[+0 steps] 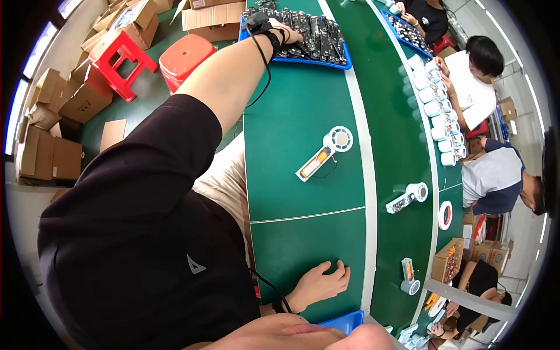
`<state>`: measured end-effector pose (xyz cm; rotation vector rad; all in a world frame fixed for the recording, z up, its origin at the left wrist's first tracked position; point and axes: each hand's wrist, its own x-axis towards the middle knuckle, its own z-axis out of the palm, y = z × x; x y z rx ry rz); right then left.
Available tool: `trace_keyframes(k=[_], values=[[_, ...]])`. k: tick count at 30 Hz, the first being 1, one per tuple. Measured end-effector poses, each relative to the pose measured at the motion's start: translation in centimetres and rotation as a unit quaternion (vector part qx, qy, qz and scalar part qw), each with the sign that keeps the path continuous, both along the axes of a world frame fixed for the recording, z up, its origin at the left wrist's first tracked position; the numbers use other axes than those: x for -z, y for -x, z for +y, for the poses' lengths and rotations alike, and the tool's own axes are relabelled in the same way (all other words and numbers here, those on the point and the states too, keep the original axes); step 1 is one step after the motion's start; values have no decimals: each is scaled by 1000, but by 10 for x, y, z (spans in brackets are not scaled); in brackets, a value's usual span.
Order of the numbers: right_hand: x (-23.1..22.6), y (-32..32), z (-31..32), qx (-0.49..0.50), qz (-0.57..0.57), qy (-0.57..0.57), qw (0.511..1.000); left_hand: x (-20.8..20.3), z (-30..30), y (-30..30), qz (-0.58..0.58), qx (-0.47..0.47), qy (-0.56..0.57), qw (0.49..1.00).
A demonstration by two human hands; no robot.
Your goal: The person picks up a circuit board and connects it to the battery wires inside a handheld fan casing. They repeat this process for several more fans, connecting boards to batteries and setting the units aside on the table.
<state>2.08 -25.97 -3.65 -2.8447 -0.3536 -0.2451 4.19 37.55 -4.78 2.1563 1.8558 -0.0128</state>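
Note:
My left hand (287,32), with a black strap and cable at the wrist, reaches into a blue tray (348,60) heaped with dark, narrow parts (319,39) that look like small circuit boards. Its fingers are drawn together among them; what they pinch, if anything, is hidden. My right hand (322,286) rests on the green work surface, fingers slightly curled and apart, holding nothing. Between the hands lies a white handheld fan (339,140), its handle uncovered to show an orange strip, with a thin dark wire trailing beside it.
Two more uncovered fans (416,192) (410,286) lie on the green conveyor belt (396,233) past a pale rail. Across it, rows of white fan housings (434,108) and a tape roll (445,215) sit near several people. Red stools (185,55) and cartons (84,96) stand at left.

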Motion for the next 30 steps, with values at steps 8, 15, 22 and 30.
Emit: trace_keyframes(k=[8,15,22,30], values=[[-13,2,7,-5,33,-14,999,20,42,25,-93,-139,-25,985],[-8,3,8,-6,25,-5,1000,-29,2,29,-97,-52,4,994],[-7,3,12,-5,14,-10,1000,-9,-1,44,-364,-118,11,924],[0,2,10,-2,7,-15,1000,-58,-45,64,-504,-163,91,843]])
